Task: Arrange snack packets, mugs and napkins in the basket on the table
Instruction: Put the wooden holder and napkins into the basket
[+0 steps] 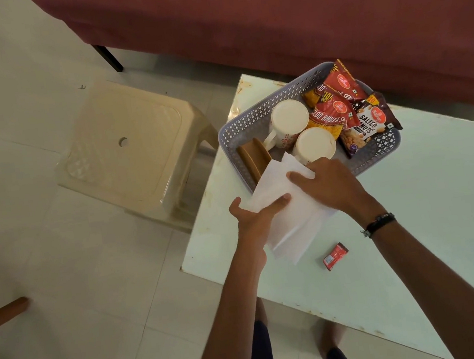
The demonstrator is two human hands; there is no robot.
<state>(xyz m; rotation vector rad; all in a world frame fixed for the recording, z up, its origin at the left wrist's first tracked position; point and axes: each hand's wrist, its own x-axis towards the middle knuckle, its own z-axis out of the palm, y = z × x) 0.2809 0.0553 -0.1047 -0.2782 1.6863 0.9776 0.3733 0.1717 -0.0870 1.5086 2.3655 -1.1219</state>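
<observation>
Presently the napkins hang over the near rim of the basket on the bench. Left hand has thumb and fingers clamped on their edge; right hand presses flat, fingers straight. Judged light, limp, easily creased: hold the stack by its folded edge. Packets read "SALTED", "NUTS", "BHUJIA"; mugs stand alongside.
</observation>
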